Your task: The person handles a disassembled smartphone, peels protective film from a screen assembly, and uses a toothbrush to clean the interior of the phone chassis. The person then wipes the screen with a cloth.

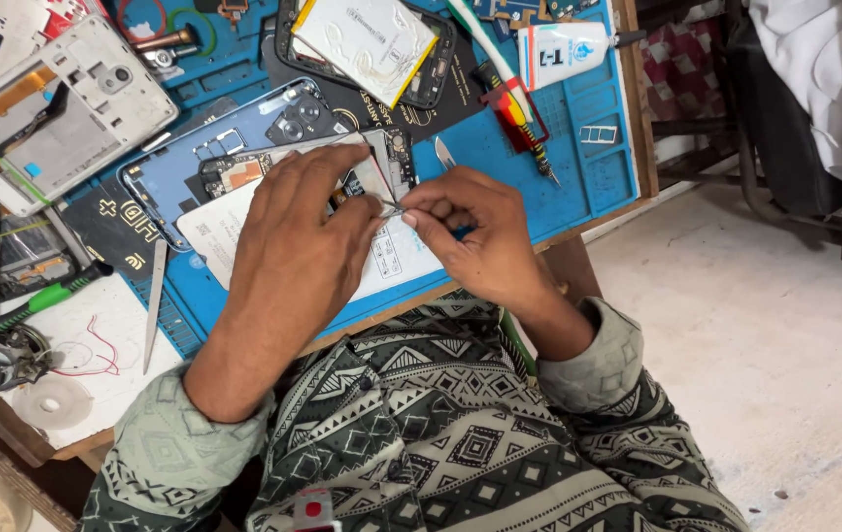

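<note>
Centrally, opened phone (pixel 381 167), board exposed; both hands' fingers (pixel 421 212) pinching thin tweezers (pixel 391 207).

1. The work mat (pixel 578 158) is bright blue.
2. The opened phone (pixel 273 163) shows a dark board with copper-orange patches inside a silver frame.
3. The battery (pixel 367 44) is white with a yellow edge.
4. The glue tube (pixel 561 54) is white with a black tip.
5. The screwdriver (pixel 36 300) has a green handle.
6. The sleeves (pixel 460 433) carry a grey-green and white geometric print.
7. The counter (pixel 569 261) is brown wood.
</note>
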